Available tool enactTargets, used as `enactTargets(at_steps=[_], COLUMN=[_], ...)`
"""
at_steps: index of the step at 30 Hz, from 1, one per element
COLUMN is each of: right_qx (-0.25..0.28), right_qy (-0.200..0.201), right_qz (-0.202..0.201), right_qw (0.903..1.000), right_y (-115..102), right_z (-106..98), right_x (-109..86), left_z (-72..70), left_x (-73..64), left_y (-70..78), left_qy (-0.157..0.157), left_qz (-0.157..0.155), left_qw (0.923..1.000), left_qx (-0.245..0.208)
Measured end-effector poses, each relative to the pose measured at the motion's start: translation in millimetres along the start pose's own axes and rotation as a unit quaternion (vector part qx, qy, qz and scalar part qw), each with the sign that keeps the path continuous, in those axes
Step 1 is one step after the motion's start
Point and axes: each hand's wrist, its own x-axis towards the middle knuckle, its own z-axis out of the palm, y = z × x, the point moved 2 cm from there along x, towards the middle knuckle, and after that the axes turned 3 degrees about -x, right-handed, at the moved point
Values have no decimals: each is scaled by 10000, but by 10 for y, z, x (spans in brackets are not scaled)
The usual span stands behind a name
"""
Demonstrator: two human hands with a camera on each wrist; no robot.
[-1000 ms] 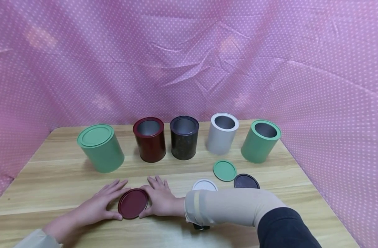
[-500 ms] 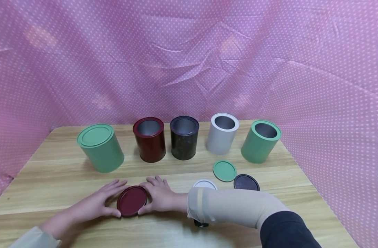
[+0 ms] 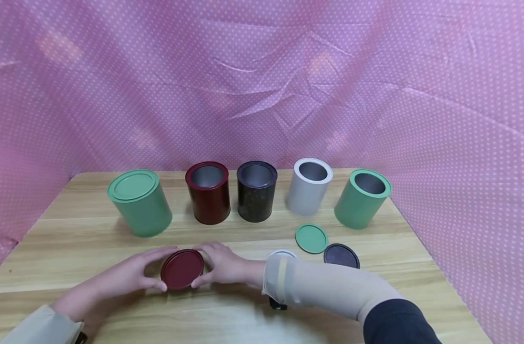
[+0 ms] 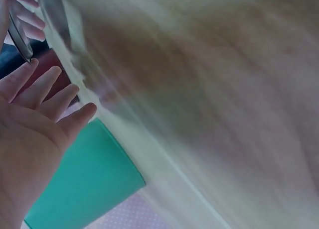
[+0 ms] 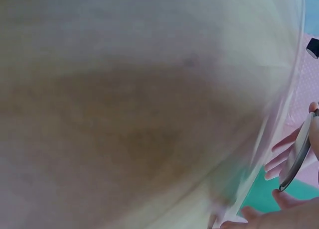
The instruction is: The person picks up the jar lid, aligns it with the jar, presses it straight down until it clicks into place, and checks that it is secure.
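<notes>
A dark red lid (image 3: 182, 269) is held up off the table between both hands, its top face tilted toward the head camera. My left hand (image 3: 133, 273) holds its left edge, thumb near and fingers beyond. On the opposite edge, my right hand (image 3: 225, 263) grips with thumb and fingers. Both wrist views show the lid edge-on, as a thin metal rim (image 4: 19, 39) at the left wrist and a pale disc (image 5: 299, 152) at the right. Behind stands an open dark red can (image 3: 210, 203), nearest in colour to the lid.
A lidded green can (image 3: 143, 210) stands left. Open black (image 3: 256, 200), white (image 3: 305, 196) and green cans (image 3: 358, 208) line the back. Green (image 3: 311, 238) and black lids (image 3: 341, 256) lie at right; the right sleeve partly covers a white lid (image 3: 283, 253). Pink dotted cloth (image 3: 262, 86) surrounds the table.
The dark red lid, flat on the table a second ago, has tilted and risen. Both hands have moved up and slightly away from the person with it. Cans and other lids stay put.
</notes>
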Motion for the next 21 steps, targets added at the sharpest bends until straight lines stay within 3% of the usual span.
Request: enactTargets(at_steps=[5,21], right_qx=[430,1103], right_qy=[-9,77], right_qz=[36,-245], right_qw=[9991,9936], right_y=[11,-90], right_z=[-64,-301], right_x=[29,76], left_z=[-38,-222], left_x=[12,-11], left_y=[8,113], left_qy=[225,836], left_qz=[-3,150], left_qw=[9997,9962], left_qx=[-49,-180])
